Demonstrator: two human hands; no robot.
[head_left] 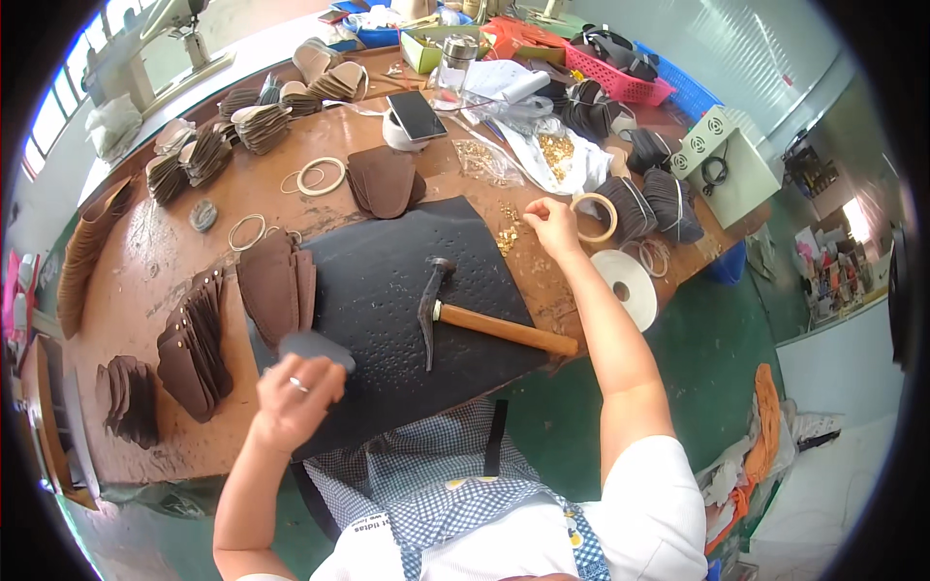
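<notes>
My left hand [295,402], with a ring on one finger, is closed on a dark grey rounded leather piece [318,347], slightly blurred, over the near left side of a black pad [378,252]. My right hand [554,225] is at the table's right, its fingertips pinched together beside small gold-coloured metal bits [508,232]. Whatever lies between those fingertips is too small to make out. A hammer [504,329] with a wooden handle rests on the pad between my hands. Brown leather pieces [276,286] overlap the pad's left edge, and another brown stack [383,182] lies at its far edge.
More brown leather stacks [194,344] lie on the table's left. Tape rolls [625,289] sit near my right forearm. Farther back are a phone [418,116], a glass jar [455,66], a bag of gold bits [556,155], dark tied bundles [630,206] and a pink basket [620,82].
</notes>
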